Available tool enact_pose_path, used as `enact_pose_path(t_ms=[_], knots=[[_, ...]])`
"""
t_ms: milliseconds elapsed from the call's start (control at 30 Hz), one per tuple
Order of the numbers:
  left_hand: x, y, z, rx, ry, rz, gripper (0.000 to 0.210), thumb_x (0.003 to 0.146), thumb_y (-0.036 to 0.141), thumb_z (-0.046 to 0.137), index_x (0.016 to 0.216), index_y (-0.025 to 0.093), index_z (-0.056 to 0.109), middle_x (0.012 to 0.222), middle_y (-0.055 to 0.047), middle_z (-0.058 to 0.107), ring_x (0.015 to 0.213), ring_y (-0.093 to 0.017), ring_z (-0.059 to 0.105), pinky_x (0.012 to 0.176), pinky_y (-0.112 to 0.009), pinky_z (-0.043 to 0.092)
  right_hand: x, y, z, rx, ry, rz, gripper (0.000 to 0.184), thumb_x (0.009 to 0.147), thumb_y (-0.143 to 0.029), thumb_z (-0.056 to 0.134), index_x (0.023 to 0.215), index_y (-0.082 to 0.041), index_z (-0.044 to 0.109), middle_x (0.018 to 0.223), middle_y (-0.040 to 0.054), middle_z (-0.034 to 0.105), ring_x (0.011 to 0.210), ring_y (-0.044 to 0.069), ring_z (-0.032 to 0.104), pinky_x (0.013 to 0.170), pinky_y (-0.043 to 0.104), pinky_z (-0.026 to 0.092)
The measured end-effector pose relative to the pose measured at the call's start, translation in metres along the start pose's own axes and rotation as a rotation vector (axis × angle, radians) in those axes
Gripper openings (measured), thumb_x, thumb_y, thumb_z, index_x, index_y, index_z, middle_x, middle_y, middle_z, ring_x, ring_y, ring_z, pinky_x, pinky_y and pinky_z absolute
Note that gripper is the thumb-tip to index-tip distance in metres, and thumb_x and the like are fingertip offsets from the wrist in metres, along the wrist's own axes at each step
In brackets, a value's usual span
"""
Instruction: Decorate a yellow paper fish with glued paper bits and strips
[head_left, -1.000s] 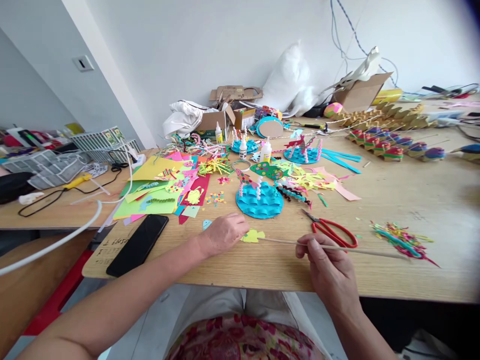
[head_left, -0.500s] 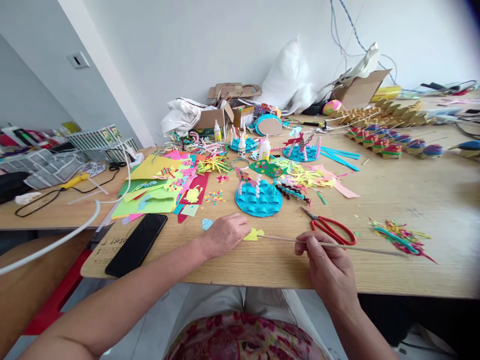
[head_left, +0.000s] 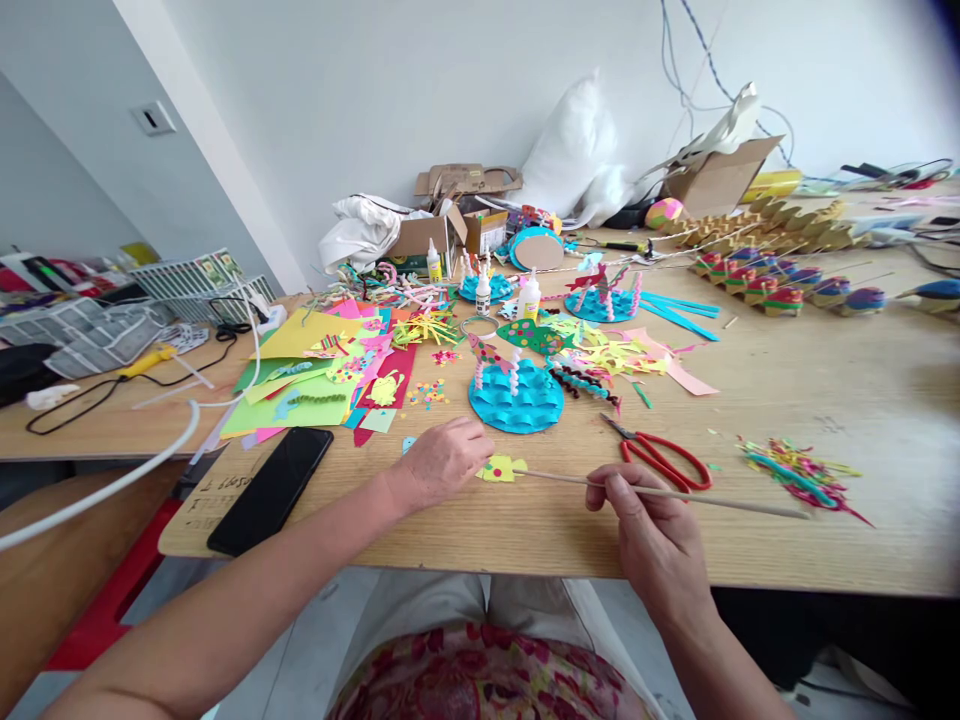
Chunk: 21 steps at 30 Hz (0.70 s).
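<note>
Bending over the near side of the table (head_left: 825, 400), the person has the right hand (head_left: 649, 510) closed around a thin stick (head_left: 551, 477), thumb uppermost, its tip reaching the tail edge of a yellow cutout (head_left: 505, 467). The left hand (head_left: 450, 458) has its fingers bunched down at the cutout's other edge; whether they pinch it or only press it, I can't tell from here. The cutout lies flat on the table between the two hands. I'd call it part done: the outline is cut and spotting has started, with bare yellow around the spots. It looks like a small, stubby fish, bright and thin, with a clear red spot near its middle; any finer marks are too small to make out. Beside the right hand lie red-handled scissors (head_left: 667, 462). Just beyond the left hand is a blue base (head_left: 525, 412) carrying a spotted pink fish (head_left: 491, 352), which looks finished to me, with loose dots (head_left: 427, 394) scattered to its left. Farther off stands a glue bottle (head_left: 529, 300).
</note>
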<state>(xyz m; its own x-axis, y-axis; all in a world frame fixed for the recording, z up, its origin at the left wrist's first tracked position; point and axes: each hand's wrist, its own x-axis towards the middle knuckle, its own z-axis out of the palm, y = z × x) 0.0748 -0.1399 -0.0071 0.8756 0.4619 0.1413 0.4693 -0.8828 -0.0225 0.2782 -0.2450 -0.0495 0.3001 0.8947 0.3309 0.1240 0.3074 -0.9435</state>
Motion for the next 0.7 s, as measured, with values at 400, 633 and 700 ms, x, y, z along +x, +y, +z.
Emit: enact_pose_path(t_ms=[400, 633, 700], knots=[[-0.036, 0.007, 0.023, -0.154, 0.109, -0.056, 0.021, 0.084, 0.009, 0.039, 0.097, 0.014, 0.055, 0.101, -0.006, 0.058, 0.097, -0.016, 0.049, 0.089, -0.03, 0.04, 0.025, -0.033, 0.02, -0.419, -0.201, -0.246, 0.016, 0.085, -0.027, 0.044, 0.076, -0.02, 0.054, 0.067, 0.002, 0.055, 0.064, 0.016, 0.053, 0.058, 0.027, 0.04], [-0.04, 0.007, 0.033, -0.193, 0.163, -0.075, 0.025, 0.083, 0.006, 0.036, 0.101, 0.014, 0.052, 0.103, -0.006, 0.057, 0.101, -0.016, 0.048, 0.093, -0.033, 0.039, 0.03, -0.027, 0.028, -0.271, -0.319, -0.113, 0.023, 0.089, -0.032, 0.035, 0.084, -0.018, 0.053, 0.07, 0.004, 0.061, 0.062, 0.014, 0.058, 0.056, 0.026, 0.045], [-0.041, 0.008, 0.034, -0.191, 0.155, -0.086, 0.025, 0.083, 0.007, 0.036, 0.101, 0.015, 0.052, 0.103, -0.006, 0.057, 0.1, -0.016, 0.049, 0.093, -0.034, 0.039, 0.03, -0.025, 0.031, -0.312, -0.32, -0.11, 0.024, 0.089, -0.033, 0.036, 0.083, -0.018, 0.054, 0.068, 0.0042, 0.061, 0.063, 0.015, 0.059, 0.057, 0.027, 0.045]])
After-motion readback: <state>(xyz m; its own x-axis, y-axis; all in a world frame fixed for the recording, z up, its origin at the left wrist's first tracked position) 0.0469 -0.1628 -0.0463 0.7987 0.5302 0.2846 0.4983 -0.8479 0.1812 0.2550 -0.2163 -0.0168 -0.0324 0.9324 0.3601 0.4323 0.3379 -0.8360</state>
